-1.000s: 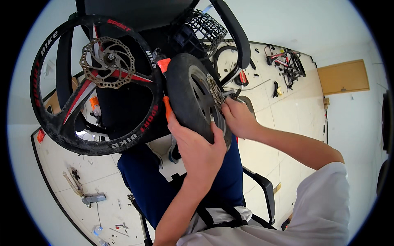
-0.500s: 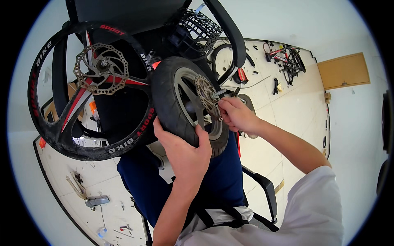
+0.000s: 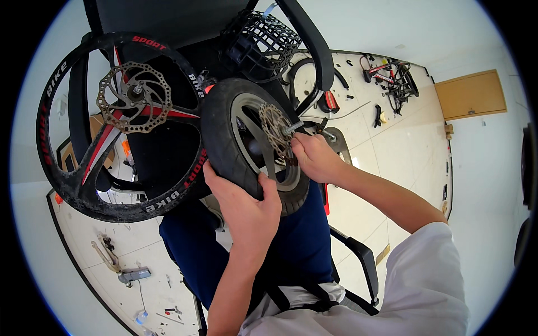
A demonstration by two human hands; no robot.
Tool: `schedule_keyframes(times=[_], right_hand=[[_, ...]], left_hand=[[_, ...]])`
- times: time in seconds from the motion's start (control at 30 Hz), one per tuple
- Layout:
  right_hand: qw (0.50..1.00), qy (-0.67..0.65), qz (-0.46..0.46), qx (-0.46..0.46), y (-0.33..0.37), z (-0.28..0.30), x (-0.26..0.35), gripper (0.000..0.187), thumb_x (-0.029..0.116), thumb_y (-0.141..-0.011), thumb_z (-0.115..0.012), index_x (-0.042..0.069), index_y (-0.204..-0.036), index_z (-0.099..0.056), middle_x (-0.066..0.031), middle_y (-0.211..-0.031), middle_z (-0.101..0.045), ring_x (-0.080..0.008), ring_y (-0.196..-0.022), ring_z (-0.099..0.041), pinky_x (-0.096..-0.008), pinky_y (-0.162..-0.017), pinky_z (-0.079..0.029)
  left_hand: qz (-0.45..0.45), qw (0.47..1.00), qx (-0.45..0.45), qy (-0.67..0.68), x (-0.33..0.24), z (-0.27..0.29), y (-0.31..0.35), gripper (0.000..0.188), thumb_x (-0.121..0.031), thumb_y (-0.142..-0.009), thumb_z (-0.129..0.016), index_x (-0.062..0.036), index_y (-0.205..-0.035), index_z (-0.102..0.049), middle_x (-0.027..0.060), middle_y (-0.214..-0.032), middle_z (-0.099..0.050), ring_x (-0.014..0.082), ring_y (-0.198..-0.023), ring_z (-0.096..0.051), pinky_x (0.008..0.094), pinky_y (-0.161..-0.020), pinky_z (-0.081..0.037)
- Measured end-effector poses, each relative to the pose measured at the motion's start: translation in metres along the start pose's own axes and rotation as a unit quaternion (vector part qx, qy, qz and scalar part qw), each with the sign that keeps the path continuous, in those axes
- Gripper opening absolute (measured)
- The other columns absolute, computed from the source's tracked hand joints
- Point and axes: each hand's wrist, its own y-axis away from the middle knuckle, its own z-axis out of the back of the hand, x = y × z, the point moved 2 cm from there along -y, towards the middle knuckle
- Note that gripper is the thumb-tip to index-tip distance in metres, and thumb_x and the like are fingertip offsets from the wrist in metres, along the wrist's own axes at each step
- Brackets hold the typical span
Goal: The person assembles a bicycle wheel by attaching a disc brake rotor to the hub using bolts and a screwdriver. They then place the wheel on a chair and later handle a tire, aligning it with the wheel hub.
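A small wheel with a thick black tyre stands tilted at my lap. My left hand is closed round the near side of its tyre, thumb toward the rim. On the wheel's right face sits a perforated brake disc, with a metal axle sticking out. My right hand is closed at the disc's right edge, below the axle. Its fingertips are pinched together; anything between them is hidden. Left of the small wheel lies a larger black spoked wheel, carrying its own brake disc.
The larger wheel rests on a black chair with a curved armrest. A black basket is at the chair's back. On the tiled floor are a red-and-black bike frame, a red-and-black bag and scattered parts.
The small wheel and both hands have shifted slightly left. My right hand has turned a little at the disc's edge, its fingers now lower beside the axle.
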Motion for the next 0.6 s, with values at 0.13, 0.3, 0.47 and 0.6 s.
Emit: schedule_keyframes(times=[0.13, 0.3, 0.47, 0.6], right_hand=[[0.999, 0.007, 0.046, -0.02, -0.002, -0.001, -0.006, 0.026, 0.015, -0.099, -0.046, -0.004, -0.082, -0.052, -0.0273, -0.065, -0.055, -0.0483, -0.065, -0.057, -0.0515, -0.061, -0.045], [0.995, 0.015, 0.096, -0.035, -0.006, -0.004, -0.018, 0.023, 0.014, -0.098, -0.047, -0.003, -0.084, -0.052, -0.0271, -0.063, -0.054, -0.0481, -0.06, -0.056, -0.0517, -0.056, -0.045], [0.972, 0.104, 0.211, -0.025, -0.018, -0.006, -0.033, 0.017, 0.014, -0.091, -0.055, 0.0, -0.081, -0.052, -0.0187, -0.056, -0.053, -0.0426, -0.052, -0.056, -0.0501, -0.051, -0.045], [0.94, 0.158, 0.302, -0.008, -0.024, -0.003, -0.037, 0.016, 0.017, -0.087, -0.058, 0.003, -0.08, -0.054, -0.0182, -0.055, -0.055, -0.0394, -0.052, -0.059, -0.0483, -0.052, -0.049]], left_hand=[[-0.008, 1.0, 0.014, -0.013, 0.002, 0.001, -0.002, 0.085, -0.008, -0.083, -0.065, 0.0179, -0.144, -0.012, 0.0352, -0.137, -0.034, 0.0453, -0.127, -0.043, 0.0469, -0.109, -0.034], [-0.036, 0.998, 0.017, -0.041, 0.006, 0.001, -0.005, 0.084, -0.007, -0.083, -0.065, 0.0168, -0.144, -0.013, 0.036, -0.14, -0.033, 0.0463, -0.129, -0.041, 0.0477, -0.111, -0.032], [-0.004, 0.999, 0.013, -0.051, 0.007, 0.005, -0.012, 0.083, -0.008, -0.083, -0.066, 0.0149, -0.145, -0.015, 0.0349, -0.138, -0.037, 0.0447, -0.128, -0.042, 0.0476, -0.111, -0.032], [0.034, 0.998, 0.031, -0.046, 0.001, 0.013, -0.025, 0.083, -0.009, -0.083, -0.066, 0.0135, -0.145, -0.017, 0.0343, -0.137, -0.039, 0.0437, -0.127, -0.044, 0.0471, -0.11, -0.033]])
